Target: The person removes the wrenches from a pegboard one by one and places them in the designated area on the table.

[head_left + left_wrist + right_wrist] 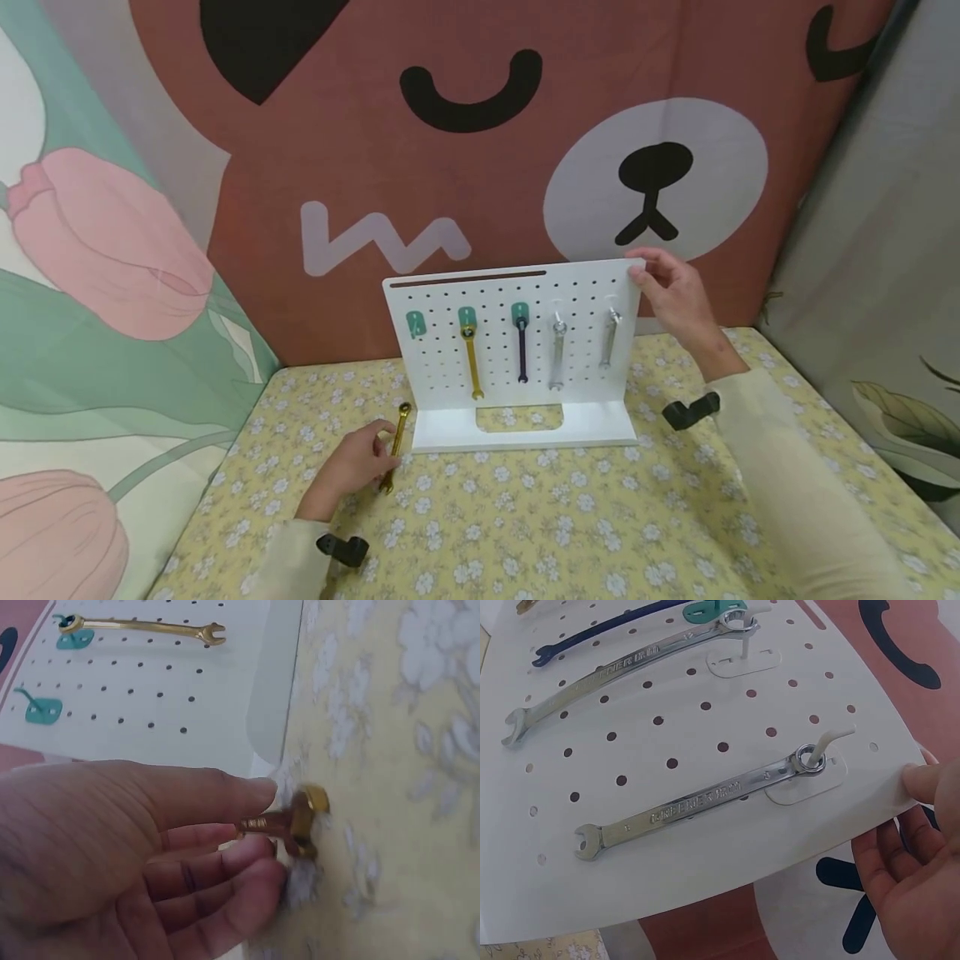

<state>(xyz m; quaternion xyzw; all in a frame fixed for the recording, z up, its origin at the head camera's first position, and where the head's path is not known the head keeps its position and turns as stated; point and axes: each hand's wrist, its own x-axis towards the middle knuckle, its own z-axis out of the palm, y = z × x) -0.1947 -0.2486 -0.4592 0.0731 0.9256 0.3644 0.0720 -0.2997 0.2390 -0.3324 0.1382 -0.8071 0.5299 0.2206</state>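
Near the board's lower left, my left hand [360, 460] pinches a gold combination wrench [400, 433] between thumb and fingers; its open end [307, 817] points toward the tablecloth in the left wrist view. My right hand [675, 292] grips the upper right corner of a white pegboard [442, 367] by its edge, thumb on the front and fingers behind. Hanging on the pegboard's hooks are a gold wrench [472, 360], a dark purple-blue wrench [522, 350] and two silver wrenches, one in the middle right [558, 354] and one at the far right [697, 799].
A green hook [416, 324] at the board's upper left carries nothing. The board's white base [517, 439] stands on a yellow floral tablecloth [525, 525]. Behind it hangs a brown bear-print cloth [337, 142]; a tulip-print cloth [112, 242] hangs at the left.
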